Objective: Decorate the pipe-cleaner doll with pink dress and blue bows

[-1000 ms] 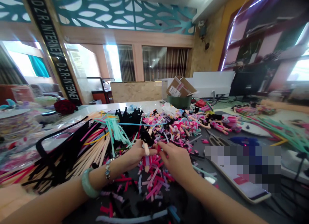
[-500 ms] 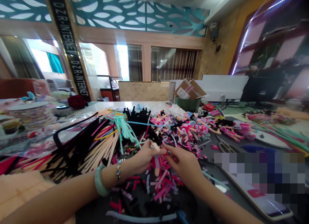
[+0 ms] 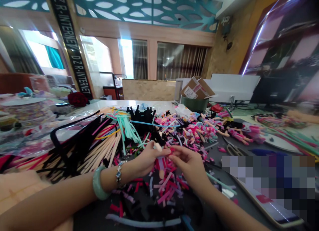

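A small pipe-cleaner doll (image 3: 160, 164) with black hair, a pale limb and a pink-and-lilac body is gripped by my left hand (image 3: 146, 160), thumb across it. My right hand (image 3: 190, 163) meets it from the right, thumb and forefinger pinched on a small pink piece (image 3: 171, 150) at the doll's side. Whether that piece is joined to the doll is hard to see. Cut pink and lilac pipe-cleaner bits (image 3: 166, 191) lie scattered below both hands. Beyond them is a heap of similar pink dolls (image 3: 196, 131).
Bundles of beige (image 3: 102, 151), mint (image 3: 127, 128) and black pipe cleaners (image 3: 142, 118) lie to the left and behind. Scissors (image 3: 234, 147) and a phone (image 3: 276, 209), partly pixelated, are on the right. A green bin with cardboard (image 3: 194, 104) stands at the back. Another person's hand (image 3: 299, 117) shows far right.
The view has tilted down slightly. Both hands stay together at the doll; the right fingers have shifted, and the pink piece between them now shows more clearly.
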{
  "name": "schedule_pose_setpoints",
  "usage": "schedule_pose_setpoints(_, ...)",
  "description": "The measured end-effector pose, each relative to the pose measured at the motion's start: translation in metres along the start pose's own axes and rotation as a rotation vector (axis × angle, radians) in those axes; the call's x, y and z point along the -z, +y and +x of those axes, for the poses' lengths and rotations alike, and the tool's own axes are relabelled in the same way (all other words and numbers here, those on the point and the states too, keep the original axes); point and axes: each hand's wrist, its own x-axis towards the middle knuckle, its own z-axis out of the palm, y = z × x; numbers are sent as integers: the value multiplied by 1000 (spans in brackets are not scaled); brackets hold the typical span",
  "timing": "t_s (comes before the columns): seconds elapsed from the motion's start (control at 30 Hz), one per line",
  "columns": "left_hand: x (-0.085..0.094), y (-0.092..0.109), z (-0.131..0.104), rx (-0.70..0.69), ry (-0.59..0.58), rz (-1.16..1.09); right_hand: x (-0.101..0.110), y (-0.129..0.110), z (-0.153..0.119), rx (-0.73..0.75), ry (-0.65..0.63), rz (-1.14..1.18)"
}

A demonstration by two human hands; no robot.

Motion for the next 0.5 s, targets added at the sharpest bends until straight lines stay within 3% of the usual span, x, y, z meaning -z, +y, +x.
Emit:
schedule_pose_setpoints(0.23,-1,0,0,-46,42,-8,-1,1,0,8,39,111)
schedule_pose_setpoints(0.5,-7,2,-6,-22,14,15,-1,6,-3,104,97,-65)
